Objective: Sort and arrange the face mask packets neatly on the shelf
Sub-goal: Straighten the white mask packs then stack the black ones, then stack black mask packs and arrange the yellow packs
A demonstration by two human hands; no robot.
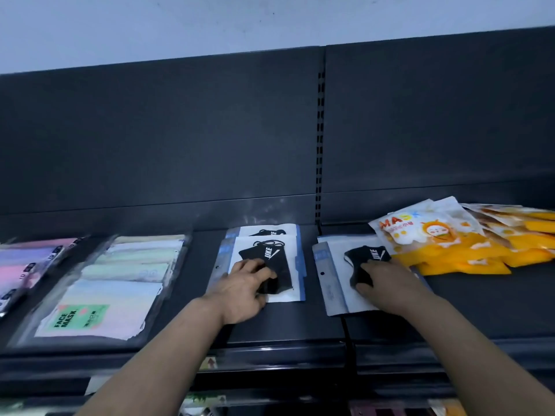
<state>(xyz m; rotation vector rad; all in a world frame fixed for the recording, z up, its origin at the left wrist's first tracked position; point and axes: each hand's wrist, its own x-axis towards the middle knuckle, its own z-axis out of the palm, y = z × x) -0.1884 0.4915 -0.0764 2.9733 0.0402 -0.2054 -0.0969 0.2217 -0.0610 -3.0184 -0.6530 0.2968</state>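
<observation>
On the dark shelf (300, 325) lie two small stacks of white packets holding black masks. My left hand (244, 288) lies on the left stack (285, 250), its fingers bent over the black mask print. A second packet of that stack peeks out behind it. My right hand (387, 288) rests on the right black-mask packet (333, 280), fingers curled at the mask print. Whether either hand pinches its packet or only presses it is not clear.
A loose pile of orange and white mask packets (468, 244) spreads at the right, touching the right packet. Pastel mask packs in clear bags (99, 295) lie at the left, with pink and purple ones (27, 265) at the far left. The shelf's back panel (180, 130) rises behind.
</observation>
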